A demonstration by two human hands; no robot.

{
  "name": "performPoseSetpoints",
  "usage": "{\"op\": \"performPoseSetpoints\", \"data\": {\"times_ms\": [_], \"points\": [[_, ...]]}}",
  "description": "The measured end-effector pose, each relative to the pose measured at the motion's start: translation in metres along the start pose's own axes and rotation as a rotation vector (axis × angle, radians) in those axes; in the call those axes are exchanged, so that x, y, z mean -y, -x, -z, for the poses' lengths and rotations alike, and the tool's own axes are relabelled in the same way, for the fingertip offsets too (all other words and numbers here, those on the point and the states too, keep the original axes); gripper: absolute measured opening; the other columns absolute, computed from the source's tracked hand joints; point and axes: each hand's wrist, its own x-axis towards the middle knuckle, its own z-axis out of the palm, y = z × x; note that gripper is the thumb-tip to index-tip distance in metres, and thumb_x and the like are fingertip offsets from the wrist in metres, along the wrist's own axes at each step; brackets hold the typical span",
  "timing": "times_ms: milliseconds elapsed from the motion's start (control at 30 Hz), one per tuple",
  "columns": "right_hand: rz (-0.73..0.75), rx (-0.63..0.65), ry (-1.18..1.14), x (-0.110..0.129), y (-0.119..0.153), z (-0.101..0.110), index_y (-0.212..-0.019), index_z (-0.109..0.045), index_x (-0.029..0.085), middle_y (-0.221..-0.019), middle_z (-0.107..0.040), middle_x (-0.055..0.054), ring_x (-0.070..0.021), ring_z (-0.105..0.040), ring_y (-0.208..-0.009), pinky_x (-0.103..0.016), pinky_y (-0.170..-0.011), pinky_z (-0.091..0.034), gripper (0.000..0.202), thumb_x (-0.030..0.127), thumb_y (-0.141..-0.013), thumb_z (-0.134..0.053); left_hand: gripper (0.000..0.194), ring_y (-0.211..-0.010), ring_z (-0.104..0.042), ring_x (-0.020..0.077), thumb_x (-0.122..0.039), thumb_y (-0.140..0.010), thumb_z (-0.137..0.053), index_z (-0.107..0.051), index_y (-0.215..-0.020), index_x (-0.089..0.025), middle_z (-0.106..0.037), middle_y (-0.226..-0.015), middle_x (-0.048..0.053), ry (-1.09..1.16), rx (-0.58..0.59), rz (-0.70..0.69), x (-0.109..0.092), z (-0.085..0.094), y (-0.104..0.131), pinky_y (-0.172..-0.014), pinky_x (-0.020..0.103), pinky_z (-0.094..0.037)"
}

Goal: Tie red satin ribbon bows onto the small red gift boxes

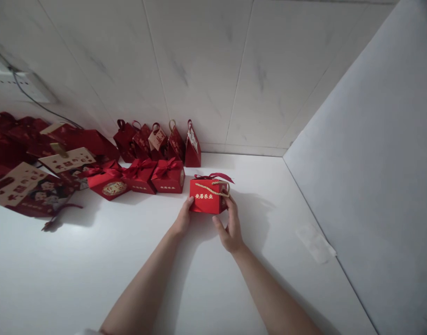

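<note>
In the head view a small red gift box [203,204] with gold characters on its front rests on the white table. A dark red ribbon [216,176] lies across its top, and a twisted gold cord [208,189] hangs over the upper front and right corner. My left hand [184,216] grips the left side, its thumb at the front edge and its other fingers hidden behind. On the right side, my right hand [231,228] has its fingers against the box by the cord, while its thumb sits near the lower front edge.
Left of the box stand several red ribbon-tied boxes [168,181]. Triangular looped boxes [193,146] line the tiled wall [199,70]. Larger printed boxes [31,190] fill the far left, below a power strip [28,86]. A white panel [374,153] bounds the table [213,298] at right.
</note>
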Motion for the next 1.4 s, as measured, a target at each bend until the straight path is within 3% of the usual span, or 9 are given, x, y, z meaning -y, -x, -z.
{"op": "performPoseSetpoints", "data": {"times_ms": [267, 500, 667, 800, 933, 1067, 1167, 1267, 1400], "points": [[-0.004, -0.089, 0.059, 0.004, 0.008, -0.001, -0.155, -0.013, 0.026, -0.164, -0.007, -0.010, -0.0336, -0.011, -0.151, -0.059, -0.116, -0.029, 0.076, 0.037, -0.091, -0.053, 0.033, -0.106, -0.066, 0.0373, -0.047, -0.085, -0.056, -0.071, -0.096, -0.019, -0.077, -0.094, 0.008, 0.187, -0.096, 0.110, -0.002, -0.004, -0.001, -0.091, 0.050, -0.053], [-0.018, -0.035, 0.003, -0.006, 0.012, -0.002, -0.157, -0.001, 0.024, -0.163, -0.014, -0.013, -0.0346, -0.027, -0.146, -0.059, -0.113, -0.035, 0.085, 0.045, -0.091, -0.052, 0.035, -0.094, -0.070, 0.0359, -0.044, -0.087, -0.052, -0.069, -0.097, -0.015, -0.076, -0.089, 0.012, 0.249, 0.037, 0.279, -0.002, -0.002, 0.001, -0.078, 0.049, -0.056], [-0.023, -0.040, 0.018, -0.004, 0.012, -0.002, -0.157, 0.001, 0.024, -0.162, -0.017, -0.013, -0.0330, -0.028, -0.146, -0.057, -0.114, -0.034, 0.084, 0.046, -0.093, -0.049, 0.031, -0.098, -0.068, 0.0369, -0.041, -0.083, -0.053, -0.070, -0.089, -0.015, -0.076, -0.085, 0.011, 0.274, 0.009, 0.299, -0.004, -0.006, 0.001, -0.083, 0.051, -0.054], [-0.050, -0.085, 0.029, -0.005, 0.011, -0.002, -0.157, -0.002, 0.025, -0.162, -0.018, -0.011, -0.0299, -0.026, -0.147, -0.055, -0.117, -0.031, 0.073, 0.038, -0.097, -0.043, 0.025, -0.108, -0.064, 0.0366, -0.029, -0.070, -0.055, -0.072, -0.081, -0.015, -0.076, -0.091, 0.011, 0.328, 0.001, 0.183, -0.010, -0.008, 0.002, -0.093, 0.049, -0.050], [-0.114, -0.168, 0.079, -0.016, 0.007, -0.001, -0.153, -0.024, 0.028, -0.162, -0.021, -0.010, -0.0283, -0.023, -0.148, -0.057, -0.116, -0.029, 0.057, 0.033, -0.099, -0.041, 0.035, -0.125, -0.054, 0.0342, -0.025, -0.061, -0.053, -0.074, -0.086, -0.013, -0.072, -0.113, 0.012, 0.315, 0.023, -0.019, -0.015, -0.002, -0.001, -0.103, 0.044, -0.043], [-0.349, -0.256, -0.103, -0.022, 0.004, -0.003, -0.143, -0.040, 0.024, -0.149, -0.043, -0.015, -0.0277, -0.047, -0.134, -0.053, -0.104, -0.045, 0.046, 0.039, -0.099, -0.041, 0.021, -0.127, -0.052, 0.0321, -0.030, -0.066, -0.055, -0.070, -0.075, -0.018, -0.069, -0.119, 0.009, 0.197, -0.021, -0.115, -0.015, 0.000, -0.003, -0.099, 0.040, -0.043], [-0.392, -0.226, -0.270, -0.020, 0.002, -0.004, -0.138, -0.044, 0.021, -0.142, -0.050, -0.015, -0.0262, -0.055, -0.126, -0.047, -0.100, -0.050, 0.044, 0.042, -0.099, -0.039, 0.018, -0.115, -0.059, 0.0306, -0.035, -0.073, -0.059, -0.063, -0.067, -0.019, -0.068, -0.117, 0.007, 0.039, -0.074, -0.187, -0.012, -0.003, -0.001, -0.089, 0.037, -0.047], [-0.326, -0.177, -0.345, -0.017, -0.001, 0.000, -0.138, -0.046, 0.020, -0.140, -0.053, -0.014, -0.0261, -0.053, -0.129, -0.046, -0.106, -0.045, 0.046, 0.043, -0.098, -0.043, 0.025, -0.083, -0.066, 0.0231, -0.039, -0.078, -0.059, -0.058, -0.063, -0.018, -0.072, -0.096, 0.008, -0.117, -0.160, -0.240, -0.013, -0.004, 0.001, -0.072, 0.033, -0.049], [-0.254, 0.110, -0.498, -0.019, -0.009, 0.018, -0.143, -0.041, 0.023, -0.148, -0.047, -0.012, -0.0291, -0.046, -0.136, -0.048, -0.110, -0.041, 0.059, 0.045, -0.090, -0.055, 0.030, -0.044, -0.047, 0.0130, -0.043, -0.085, -0.055, -0.054, -0.066, -0.020, -0.055, -0.052, -0.001, -0.186, -0.264, -0.275, -0.014, 0.001, 0.002, -0.047, 0.025, -0.035]]}}
